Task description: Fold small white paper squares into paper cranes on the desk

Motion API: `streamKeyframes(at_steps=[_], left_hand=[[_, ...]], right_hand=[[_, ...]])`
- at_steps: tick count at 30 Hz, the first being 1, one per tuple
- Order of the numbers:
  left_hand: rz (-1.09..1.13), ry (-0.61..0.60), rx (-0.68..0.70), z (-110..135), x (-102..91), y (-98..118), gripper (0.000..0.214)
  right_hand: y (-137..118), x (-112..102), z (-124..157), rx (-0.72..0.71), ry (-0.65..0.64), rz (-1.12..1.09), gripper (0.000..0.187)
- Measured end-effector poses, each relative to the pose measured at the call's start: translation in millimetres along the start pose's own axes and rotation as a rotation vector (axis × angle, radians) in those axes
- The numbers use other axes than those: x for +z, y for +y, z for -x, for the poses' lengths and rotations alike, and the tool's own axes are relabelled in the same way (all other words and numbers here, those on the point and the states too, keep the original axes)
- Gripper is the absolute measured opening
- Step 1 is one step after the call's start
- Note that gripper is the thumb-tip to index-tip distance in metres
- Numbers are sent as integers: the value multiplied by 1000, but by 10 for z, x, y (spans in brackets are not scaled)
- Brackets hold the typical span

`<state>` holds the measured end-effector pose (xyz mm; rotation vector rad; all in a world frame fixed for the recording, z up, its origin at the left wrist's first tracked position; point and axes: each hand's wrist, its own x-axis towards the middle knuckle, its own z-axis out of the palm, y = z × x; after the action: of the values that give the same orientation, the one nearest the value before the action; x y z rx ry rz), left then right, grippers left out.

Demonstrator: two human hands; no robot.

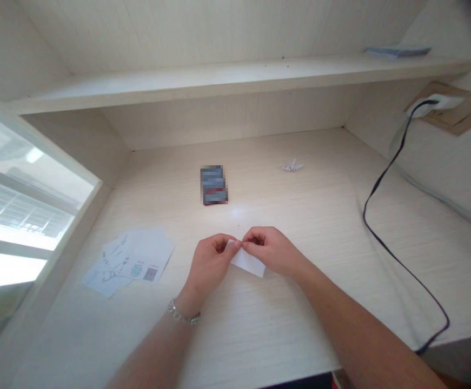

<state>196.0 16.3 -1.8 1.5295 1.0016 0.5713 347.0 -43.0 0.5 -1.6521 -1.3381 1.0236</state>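
Both hands meet over the pale wood-grain desk [255,335], pinching one small white rectangular piece of paper [249,263] at its upper edge. My left hand [213,259] grips the left end between thumb and curled fingers, a silver chain bracelet [183,314] around that wrist; my right hand [273,249] pinches right beside it, the fingertips nearly touching. From that grip the paper's long axis slants down to the right, so its loose corner lies just below my right hand, the nearer of the two. As for writing, at far left overlapping white printed paper sheets [141,248] bear a square resembling a QR code, a blue-green mark and dark strokes, all too small to read. Beyond my hands, a dark rectangular object with a red edge [214,185] is pixelated, so no label is legible. Farther right sits a pointed folded white paper figure [292,167], its faint marks unreadable, then a thin black cable [364,215].
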Motion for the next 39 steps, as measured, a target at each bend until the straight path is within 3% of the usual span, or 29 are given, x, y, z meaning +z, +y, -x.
streamKeyframes(at_steps=[7,12,15,17,23,28,35,39], left_hand=[[183,139,-35,-88,-171,-67,28],[373,256,-71,-108,-189,-68,31],[376,218,-85,-85,-123,-39,29],[324,180,-94,-70,-101,-18,28],[15,57,-23,-26,-118,41,17],[-45,-76,11,14,-78,79,13],[-4,-133,-63,-33,-293,62,11],[75,-27,-55,-72,-348,63,12]], right_hand=[[128,-204,-39,86,7,-130,9],[56,-257,-43,89,131,-308,12],[27,-154,-58,57,58,-371,21],[41,-94,-69,51,77,-376,20],[45,-73,-30,7,62,-136,18],[20,-74,0,-14,-27,-67,16],[151,-375,-54,43,115,-132,17],[154,-436,-47,63,191,-133,19]])
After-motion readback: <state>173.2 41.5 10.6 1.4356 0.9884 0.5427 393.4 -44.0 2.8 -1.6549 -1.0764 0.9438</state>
